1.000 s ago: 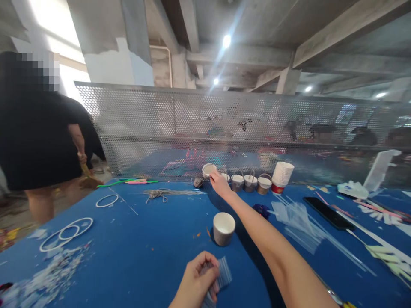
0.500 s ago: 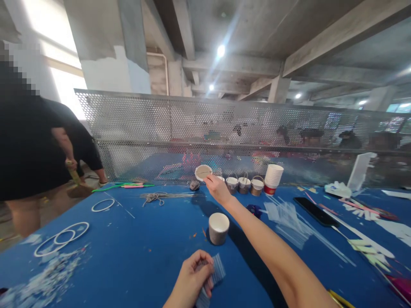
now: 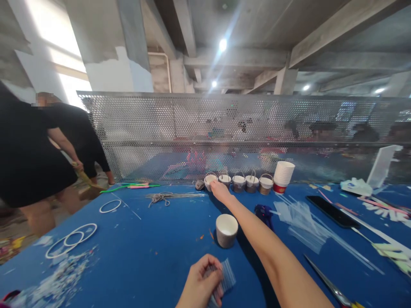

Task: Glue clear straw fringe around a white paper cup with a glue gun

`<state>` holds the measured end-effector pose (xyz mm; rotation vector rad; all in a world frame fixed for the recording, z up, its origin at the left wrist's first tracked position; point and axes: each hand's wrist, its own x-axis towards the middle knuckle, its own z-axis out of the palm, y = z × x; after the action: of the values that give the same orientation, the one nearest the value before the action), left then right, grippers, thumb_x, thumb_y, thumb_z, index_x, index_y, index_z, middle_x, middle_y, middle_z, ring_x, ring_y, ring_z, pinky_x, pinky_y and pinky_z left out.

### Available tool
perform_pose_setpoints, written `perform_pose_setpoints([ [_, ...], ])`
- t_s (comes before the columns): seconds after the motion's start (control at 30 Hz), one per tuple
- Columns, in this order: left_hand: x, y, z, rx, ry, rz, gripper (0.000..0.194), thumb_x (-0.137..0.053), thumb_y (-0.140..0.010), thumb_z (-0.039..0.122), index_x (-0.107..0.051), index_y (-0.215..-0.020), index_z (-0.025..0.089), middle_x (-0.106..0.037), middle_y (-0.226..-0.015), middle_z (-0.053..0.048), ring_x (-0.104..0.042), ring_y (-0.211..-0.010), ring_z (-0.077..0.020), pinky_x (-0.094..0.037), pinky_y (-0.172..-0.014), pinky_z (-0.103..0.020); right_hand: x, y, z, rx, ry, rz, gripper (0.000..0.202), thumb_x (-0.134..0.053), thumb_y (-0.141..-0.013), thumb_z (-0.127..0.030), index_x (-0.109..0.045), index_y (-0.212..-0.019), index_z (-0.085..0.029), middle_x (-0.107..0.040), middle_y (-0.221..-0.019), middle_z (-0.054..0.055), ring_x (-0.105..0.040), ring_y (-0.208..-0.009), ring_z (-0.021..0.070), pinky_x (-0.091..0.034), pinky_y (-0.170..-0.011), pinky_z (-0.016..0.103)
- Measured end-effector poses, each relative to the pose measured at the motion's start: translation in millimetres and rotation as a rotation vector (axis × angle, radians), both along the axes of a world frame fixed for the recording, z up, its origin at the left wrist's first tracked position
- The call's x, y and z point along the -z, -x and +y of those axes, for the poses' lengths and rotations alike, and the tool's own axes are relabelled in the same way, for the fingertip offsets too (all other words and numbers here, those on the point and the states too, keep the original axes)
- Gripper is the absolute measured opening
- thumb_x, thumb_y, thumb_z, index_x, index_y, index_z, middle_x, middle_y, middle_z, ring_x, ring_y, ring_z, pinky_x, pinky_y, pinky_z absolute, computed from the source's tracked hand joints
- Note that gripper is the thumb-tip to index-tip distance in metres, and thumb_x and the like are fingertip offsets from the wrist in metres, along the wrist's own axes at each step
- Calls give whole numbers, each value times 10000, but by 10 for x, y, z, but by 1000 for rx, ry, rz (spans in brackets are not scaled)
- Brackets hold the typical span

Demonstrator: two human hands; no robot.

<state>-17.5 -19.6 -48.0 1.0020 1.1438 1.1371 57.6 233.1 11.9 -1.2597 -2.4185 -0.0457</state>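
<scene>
My right hand [image 3: 221, 192] reaches to the back of the table, its fingers closed on the rim of a small paper cup with a handle [image 3: 209, 178], at the left end of a row of similar handled cups [image 3: 239, 184]. Close to me, my left hand [image 3: 202, 282] is closed around a bundle of thin clear plastic strips [image 3: 228, 273]. Between the two hands stands a cup with a grey-brown wrapped side [image 3: 226, 236], upright and without a visible handle.
A stack of white cups [image 3: 284, 173] ends the row. Rightward lie a blue glue gun [image 3: 263, 212], loose clear strips [image 3: 298, 220], a phone [image 3: 332, 211] and scissors [image 3: 330, 284]. White rings [image 3: 73, 237] and grey cord [image 3: 160, 198] lie leftward. Perforated metal panel [image 3: 144, 128] behind; people stand left.
My right hand has lowered the handled cup from a tilted, raised position to the row's left end. The left hand keeps its strips. The view has shifted slightly, bringing the scissors into sight.
</scene>
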Motion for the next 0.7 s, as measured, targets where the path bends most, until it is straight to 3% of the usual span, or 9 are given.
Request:
perform_pose_setpoints([
  [0.17,-6,-12,-6,-17,2,13,228,-636,-671,366,-504,-710,184,-549,-402,51,-443,-317,-65,-346,-365,-170,-17,-20,-2,-6,19,73,302,-559,-918,-315,-547,-1183,-173,-572,-1187,81,-600,-988,212,-518,-823,412],
  [0.37,-90,-32,-7,-44,28,38,228,-640,-618,366,-520,-682,184,-533,-376,52,-436,-306,-71,-342,-366,-177,-247,-166,-97,11,5,213,298,-552,-921,-315,-548,-1184,-176,-567,-1199,83,-596,-995,212,-514,-833,417],
  [0.7,-245,-31,-43,-64,-41,59,176,-631,-637,316,-560,-704,170,-569,-415,42,-483,-342,-85,-398,-413,-192,-548,-319,-619,69,140,420,277,-545,-925,-315,-559,-1167,-182,-575,-1188,80,-600,-982,203,-516,-828,406],
])
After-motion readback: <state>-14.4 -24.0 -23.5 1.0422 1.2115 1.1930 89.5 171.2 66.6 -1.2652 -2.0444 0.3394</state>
